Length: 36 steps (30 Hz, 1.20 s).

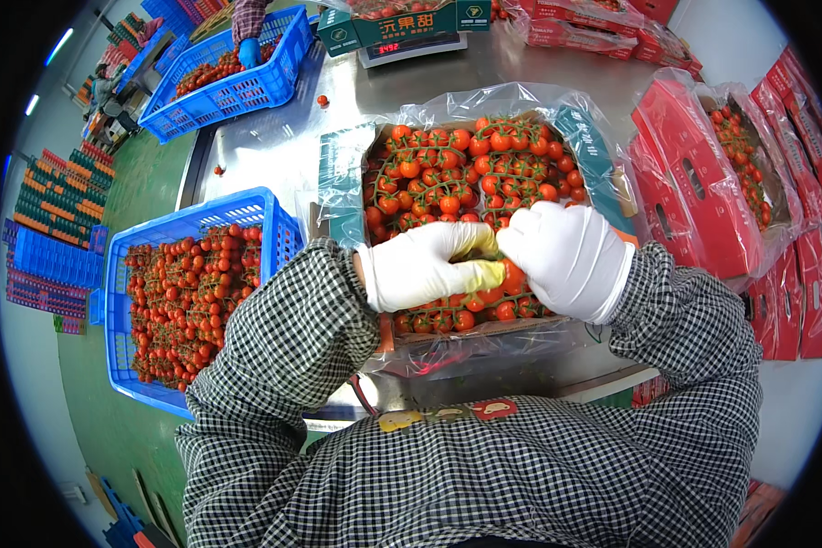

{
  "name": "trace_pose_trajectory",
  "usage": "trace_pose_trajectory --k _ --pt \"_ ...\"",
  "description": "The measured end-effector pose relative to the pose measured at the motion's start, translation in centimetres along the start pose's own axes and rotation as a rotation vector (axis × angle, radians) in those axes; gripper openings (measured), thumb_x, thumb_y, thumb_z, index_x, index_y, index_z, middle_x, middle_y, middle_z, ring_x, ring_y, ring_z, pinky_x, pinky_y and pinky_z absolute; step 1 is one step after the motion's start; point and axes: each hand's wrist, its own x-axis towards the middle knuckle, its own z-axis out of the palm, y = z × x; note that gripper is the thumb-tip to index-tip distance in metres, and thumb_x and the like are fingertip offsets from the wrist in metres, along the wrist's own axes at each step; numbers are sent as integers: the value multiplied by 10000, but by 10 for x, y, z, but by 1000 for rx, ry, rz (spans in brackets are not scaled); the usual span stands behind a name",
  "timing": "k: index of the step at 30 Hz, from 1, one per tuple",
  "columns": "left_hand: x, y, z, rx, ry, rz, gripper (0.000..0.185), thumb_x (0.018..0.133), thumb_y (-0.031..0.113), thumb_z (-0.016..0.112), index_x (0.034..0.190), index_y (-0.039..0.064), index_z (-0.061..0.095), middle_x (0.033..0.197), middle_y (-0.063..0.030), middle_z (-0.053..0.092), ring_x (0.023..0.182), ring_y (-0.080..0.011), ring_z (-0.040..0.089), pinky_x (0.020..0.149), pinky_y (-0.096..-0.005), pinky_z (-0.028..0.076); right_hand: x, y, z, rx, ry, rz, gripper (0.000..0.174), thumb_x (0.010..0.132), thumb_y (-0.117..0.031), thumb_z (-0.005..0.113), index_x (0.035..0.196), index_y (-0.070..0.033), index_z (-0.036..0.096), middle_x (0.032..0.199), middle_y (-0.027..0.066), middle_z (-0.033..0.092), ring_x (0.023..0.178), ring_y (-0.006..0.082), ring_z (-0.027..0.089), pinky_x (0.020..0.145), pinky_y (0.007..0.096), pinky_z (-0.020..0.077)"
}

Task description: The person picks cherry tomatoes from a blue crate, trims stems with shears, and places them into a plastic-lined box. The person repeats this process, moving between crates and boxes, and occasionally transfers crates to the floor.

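Note:
A plastic-lined green cardboard box [342,185] full of cherry tomatoes on the vine [445,175] lies on the steel table before me. Both my hands wear white gloves and meet over the front half of the box. My left hand [431,264], its fingertips stained yellow-green, is curled around part of a cherry tomato cluster [512,276]. My right hand [565,260] touches the left one, its fingers closed at the top of that cluster; what exactly they pinch is hidden.
At left stands a blue plastic crate [272,233] of cherry tomatoes. Another blue crate [229,109], with a co-worker's gloved hand [250,53] in it, is at the upper left. A scale [414,50] bears a box. Red cartons [699,178] are at right; loose tomatoes [322,101] lie on the table.

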Motion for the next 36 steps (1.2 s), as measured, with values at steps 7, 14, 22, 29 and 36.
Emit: trace_pose_trajectory --k 7,14,22,29,36 --pt "21 -13 -23 856 444 154 336 873 240 668 1129 45 573 988 -146 646 953 -334 623 833 -391 504 8 72 -1 260 69 395 93 864 -106 547 921 -36 566 879 183 603 863 383 603 755 444 490" --pt "57 -33 -54 1378 581 204 809 752 345 768 1424 122 377 1414 -143 395 1307 -341 386 1068 -478 342 52 109 49 238 59 376 380 849 -207 660 1174 -57 532 1088 176 603 1047 345 581 931 411 459" --pt "61 -47 -55 1343 718 -59 1002 777 371 758 1498 -10 173 1515 -269 236 1407 -432 235 1141 -517 239 66 120 75 -33 -32 397 464 875 -226 618 1303 -86 508 1186 165 587 1107 335 562 968 421 449" --pt "58 -49 -68 1305 609 70 1037 776 434 751 1485 -46 166 1491 -321 237 1422 -478 163 1160 -495 215 52 119 48 473 166 434 225 897 -170 593 1072 -29 619 987 129 650 946 254 623 876 350 479" --pt "-16 -45 -80 1055 1152 478 583 821 216 714 1309 -10 490 1261 -214 571 1193 -340 551 1027 -405 423 32 98 30 586 141 448 142 859 -151 626 936 -34 649 877 124 649 844 272 612 788 367 490"
